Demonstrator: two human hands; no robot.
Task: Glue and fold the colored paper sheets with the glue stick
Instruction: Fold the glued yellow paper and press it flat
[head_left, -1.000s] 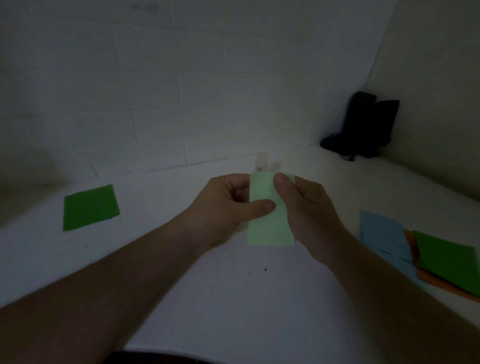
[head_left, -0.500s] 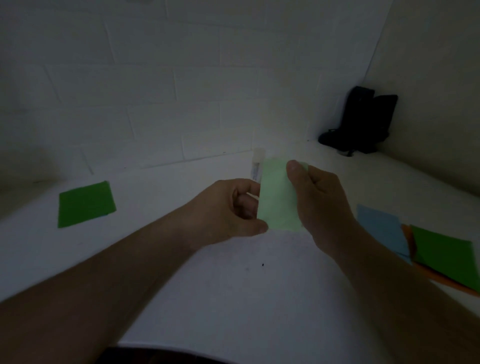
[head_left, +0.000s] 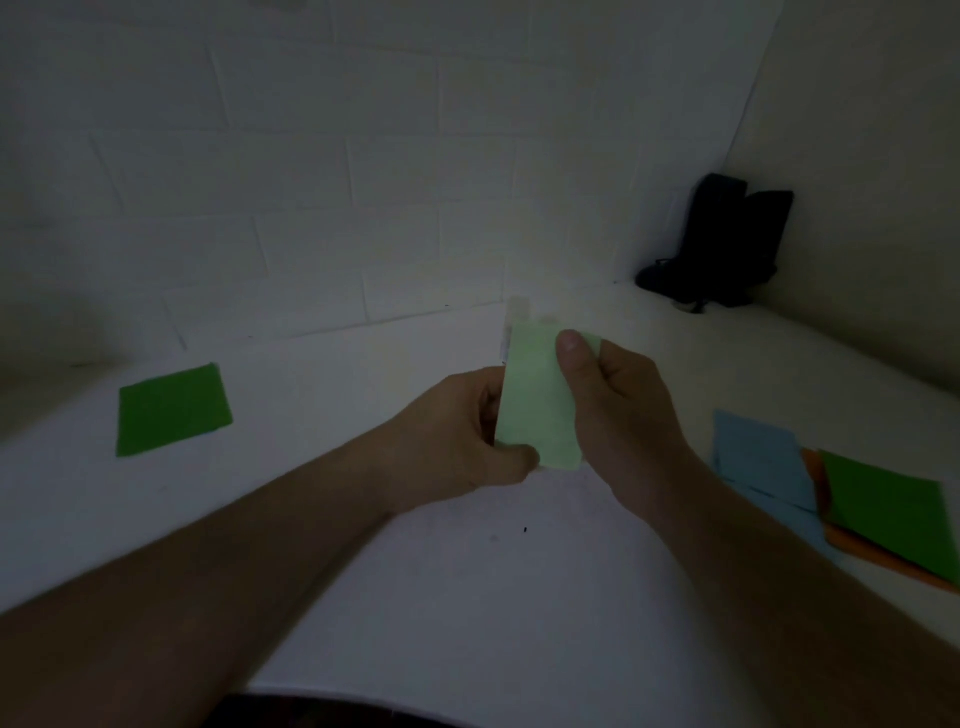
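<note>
1. Nearest to me, the two forearms reach in over the white bench (head_left: 467, 597), and the hands meet above its middle, clear of the surface.
2. The left hand (head_left: 457, 441) pinches the lower left corner of the folded light green paper (head_left: 537, 402): its thumb lies across the front at the bottom edge, and the other fingers are curled behind the sheet. That grip is closed on the paper.
3. The right hand (head_left: 618, 410) holds the paper's right side, thumb pressed on the front near the top, fingers wrapped behind. This grip is closed on the sheet too.
4. I judge the step to be pressing the glued fold shut. To do it well, I'd keep the edges lined up with the left pinch and run the right thumb down the long side firmly, so the layers bond flat without a skewed crease.
5. Light paper buckles easily, so I'd press evenly rather than squeeze one spot.
6. Just behind the paper's top a pale, blurred cylinder shows, likely the glue stick (head_left: 517, 312); I can't tell if it is capped.
7. To the right lie a light blue sheet (head_left: 758, 457), an orange sheet (head_left: 852, 545) and a dark green sheet (head_left: 883, 509), overlapping.
8. Far left rests a green folded sheet (head_left: 171, 410); a black object (head_left: 727, 244) sits in the far corner.
</note>
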